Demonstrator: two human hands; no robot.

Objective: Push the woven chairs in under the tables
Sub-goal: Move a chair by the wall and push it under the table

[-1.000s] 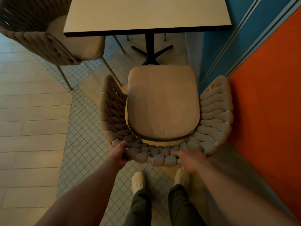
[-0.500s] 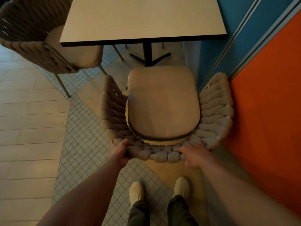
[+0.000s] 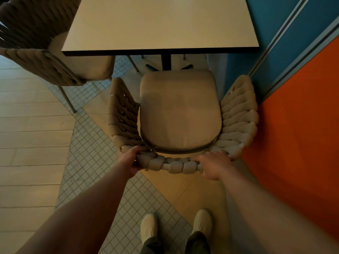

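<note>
Woven rope wraps the back of the near chair [image 3: 178,114], and both hands grip its top rail: the left hand [image 3: 129,162] curled around one end, the right hand [image 3: 213,165] closed over the other. Its seat front sits just short of the table [image 3: 161,24] edge, not yet underneath. A second chair [image 3: 45,52] on the left is only partly tucked.

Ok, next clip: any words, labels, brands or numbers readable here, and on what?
None can be read.
table: bare top; a dark shape at its far edge is cut off by the frame, no text shows.
woven chair, wall panels and shoes: no print or label visible.
</note>
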